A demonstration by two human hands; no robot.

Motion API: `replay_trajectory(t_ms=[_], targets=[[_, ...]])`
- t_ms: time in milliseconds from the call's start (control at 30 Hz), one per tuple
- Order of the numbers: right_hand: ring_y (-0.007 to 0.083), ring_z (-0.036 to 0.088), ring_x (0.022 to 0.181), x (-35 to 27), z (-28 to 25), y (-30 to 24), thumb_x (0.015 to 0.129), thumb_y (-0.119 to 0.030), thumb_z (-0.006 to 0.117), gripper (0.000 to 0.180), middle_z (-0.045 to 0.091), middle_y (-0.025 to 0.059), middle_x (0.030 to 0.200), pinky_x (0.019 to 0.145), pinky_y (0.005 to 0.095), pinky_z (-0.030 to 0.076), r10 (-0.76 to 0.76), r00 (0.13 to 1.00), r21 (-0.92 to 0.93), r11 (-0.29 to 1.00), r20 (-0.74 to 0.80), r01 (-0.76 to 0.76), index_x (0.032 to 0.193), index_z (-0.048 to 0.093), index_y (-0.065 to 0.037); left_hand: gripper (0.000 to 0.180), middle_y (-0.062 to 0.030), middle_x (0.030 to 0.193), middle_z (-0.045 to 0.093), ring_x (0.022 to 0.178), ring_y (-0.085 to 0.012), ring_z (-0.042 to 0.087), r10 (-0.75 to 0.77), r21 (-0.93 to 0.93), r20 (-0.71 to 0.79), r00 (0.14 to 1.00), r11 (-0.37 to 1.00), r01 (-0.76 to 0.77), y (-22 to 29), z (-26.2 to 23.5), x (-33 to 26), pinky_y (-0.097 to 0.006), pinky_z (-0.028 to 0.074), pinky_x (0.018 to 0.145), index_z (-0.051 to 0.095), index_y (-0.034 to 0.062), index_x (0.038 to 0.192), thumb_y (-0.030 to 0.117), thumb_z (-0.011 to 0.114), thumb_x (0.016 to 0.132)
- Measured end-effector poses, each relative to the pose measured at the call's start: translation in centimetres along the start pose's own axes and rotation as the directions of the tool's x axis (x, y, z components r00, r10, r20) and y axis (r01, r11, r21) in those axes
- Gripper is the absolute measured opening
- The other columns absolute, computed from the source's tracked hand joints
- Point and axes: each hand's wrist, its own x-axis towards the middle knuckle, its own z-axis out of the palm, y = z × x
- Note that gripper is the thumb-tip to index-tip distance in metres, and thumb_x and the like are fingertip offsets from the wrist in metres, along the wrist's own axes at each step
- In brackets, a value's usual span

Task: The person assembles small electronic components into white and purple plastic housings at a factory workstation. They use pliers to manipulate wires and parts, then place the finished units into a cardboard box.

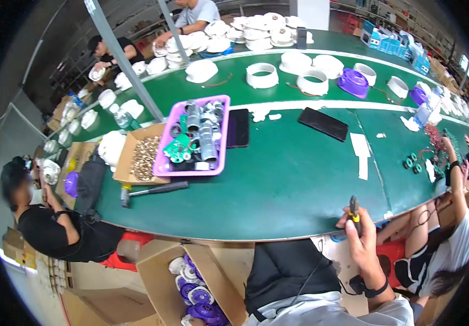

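My right hand (362,243) is closed around pliers (355,213) with black and yellow handles. Their dark jaws point up, just over the near edge of the green table (278,187). A black band circles my right wrist. My left hand does not show anywhere in the picture. Left of the pliers, across the table, a hammer (161,188) lies beside a pink-purple tray (221,157) of metal cylinders and green circuit boards. An open cardboard box (123,176) of small brass-coloured parts touches the tray.
Two dark flat slabs (324,124) (238,128) and white paper strips (361,155) lie on the table. White rings (262,76) and a purple housing (353,82) stand along the conveyor. A carton (161,282) of purple and white parts stands below. Co-workers sit left and right.
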Motion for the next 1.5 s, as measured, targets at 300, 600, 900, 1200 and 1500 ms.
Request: replay_trajectory(t_ms=[300, 600, 900, 1200, 1500], targets=[[0.0113, 0.059, 0.071, 1.0, -1.4, 0.0, 0.096, -0.015, 0.056, 0.034, 0.063, 0.0074, 0.085, 0.065, 0.0237, 0.048, 0.113, 0.93, 0.235, 0.95, 0.351, -0.204, 0.123, 0.056, 0.007, 0.028, -0.0186, 0.111, 0.061, 0.099, -0.0246, 0.058, 0.348, -0.163, -0.329, 0.878, 0.895, -0.416, 23.7, -20.9, -16.7, -0.036, 0.045, 0.093, 0.06, -0.0042, 0.111, 0.019, 0.052, 0.098], [0.0179, 0.063, 0.082, 0.5, -0.5, 0.0, 0.095, -0.007, 0.055, 0.028, 0.053, 0.0072, 0.091, 0.076, 0.0348, 0.057, 0.162, 0.823, 0.485, 0.74, 0.544, -0.466, 0.12, 0.048, 0.002, 0.036, -0.0137, 0.061, 0.037, 0.056, -0.019, 0.031, 0.866, -0.419, 0.496, 0.069, 0.308, -0.854, 56.6, -2.7, -27.7, -0.036, 0.035, 0.053, 0.045, -0.0053, 0.076, 0.02, 0.052, 0.1], [0.0109, 0.06, 0.076, 4.7, -3.0, -0.8, 0.094, -0.009, 0.056, 0.02, 0.058, 0.0018, 0.088, 0.067, 0.0285, 0.052, 0.237, 0.708, 0.316, 0.77, 0.665, -0.555, 0.112, 0.05, -0.002, 0.053, -0.0207, 0.054, 0.04, 0.05, -0.0209, 0.039, 0.775, -0.314, 0.626, -0.089, 0.146, -0.938, 64.5, 11.3, -29.8, -0.044, 0.034, 0.053, 0.046, -0.0095, 0.069, 0.032, 0.045, 0.102], [0.015, 0.061, 0.095, 6.4, -2.8, -1.6, 0.096, -0.014, 0.047, 0.033, 0.059, 0.0065, 0.102, 0.084, 0.0315, 0.054, 0.352, 0.556, 0.243, 0.636, 0.753, -0.732, 0.127, 0.049, -0.002, 0.043, -0.0282, 0.068, 0.051, 0.063, -0.0472, 0.049, 0.835, -0.407, 0.441, -0.33, -0.142, -0.902, 63.8, 11.7, -29.0, -0.05, 0.036, 0.06, 0.05, -0.0104, 0.082, 0.025, 0.042, 0.103], [0.0277, 0.061, 0.09, 6.0, -3.0, -3.5, 0.092, -0.022, 0.049, 0.037, 0.062, 0.0179, 0.094, 0.078, 0.042, 0.047, 0.437, 0.691, -0.113, 0.88, 0.575, -0.462, 0.118, 0.053, 0.003, 0.038, -0.0285, 0.072, 0.055, 0.068, -0.0491, 0.052, 0.837, -0.362, 0.394, -0.381, -0.239, -0.901, 62.7, 10.9, -30.4, -0.053, 0.037, 0.062, 0.054, -0.0075, 0.077, 0.021, 0.049, 0.101]])
